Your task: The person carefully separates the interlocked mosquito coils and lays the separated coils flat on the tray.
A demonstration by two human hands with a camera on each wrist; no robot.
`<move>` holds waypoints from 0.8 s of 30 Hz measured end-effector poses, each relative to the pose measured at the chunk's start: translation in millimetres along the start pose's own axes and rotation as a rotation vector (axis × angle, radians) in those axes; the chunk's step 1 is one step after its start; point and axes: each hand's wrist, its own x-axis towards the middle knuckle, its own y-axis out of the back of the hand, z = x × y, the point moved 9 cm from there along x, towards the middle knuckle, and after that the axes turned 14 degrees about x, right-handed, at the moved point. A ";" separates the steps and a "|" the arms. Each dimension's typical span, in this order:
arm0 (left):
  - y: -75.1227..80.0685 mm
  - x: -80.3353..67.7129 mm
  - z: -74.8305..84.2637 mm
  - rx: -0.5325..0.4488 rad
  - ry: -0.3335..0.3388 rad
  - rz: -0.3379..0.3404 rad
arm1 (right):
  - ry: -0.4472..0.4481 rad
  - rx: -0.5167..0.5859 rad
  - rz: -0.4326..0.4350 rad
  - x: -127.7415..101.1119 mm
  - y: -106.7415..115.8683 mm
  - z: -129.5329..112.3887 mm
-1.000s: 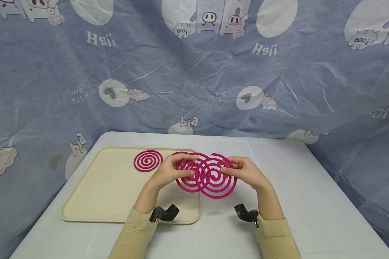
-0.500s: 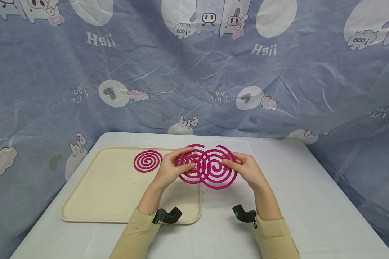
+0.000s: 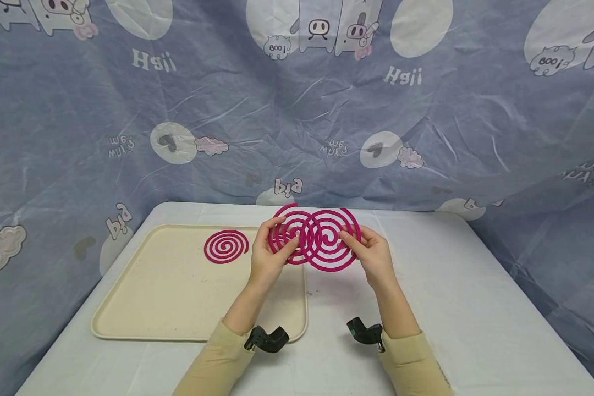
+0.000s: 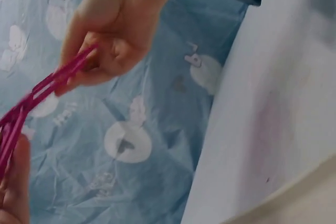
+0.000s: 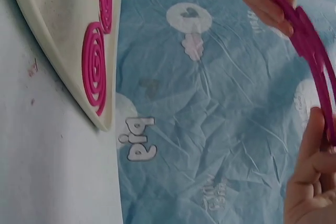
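Observation:
Two magenta mosquito coils are held up in the head view, overlapping where they meet. My left hand point(image 3: 266, 261) pinches the left coil point(image 3: 299, 212), thumb in front and fingers behind. The right coil point(image 3: 329, 242) is gripped the same way by my right hand point(image 3: 378, 257). Seen from the right wrist, the pair point(image 5: 307, 40) shows nearly edge-on, tilted between the two hands. The left wrist view catches their strands point(image 4: 31, 95) crossing close together. A flat coil point(image 3: 226, 246) lies on the cream tray, and a second tray coil point(image 5: 94, 69) shows in the right wrist view.
The cream tray point(image 3: 163, 291) covers the left part of the white-covered table point(image 3: 455, 297). Small reddish crumbs point(image 5: 32, 69) lie on the cloth beside the tray. A blue printed curtain point(image 3: 297, 110) hangs behind the table.
Both hands have lifted the two overlapping coils higher and turned them more upright. The left hand has shifted slightly right, uncovering more of the coil on the tray.

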 end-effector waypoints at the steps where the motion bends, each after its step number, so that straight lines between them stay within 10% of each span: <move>1: -2.0 1.4 -1.5 -0.004 -0.014 -0.047 | -0.009 -0.012 -0.032 -0.3 -0.9 -0.7; 15: -15.1 -4.2 -17.2 0.195 -0.053 -0.601 | -0.180 -0.282 -0.623 -19.1 -24.3 12.5; 19: -14.7 -2.7 -17.9 0.178 -0.052 -0.574 | -0.130 -0.345 -0.585 -16.7 -24.7 10.3; 24: -6.0 5.5 -22.1 0.122 0.009 -0.380 | -0.092 -0.308 -0.405 -8.8 -18.3 7.1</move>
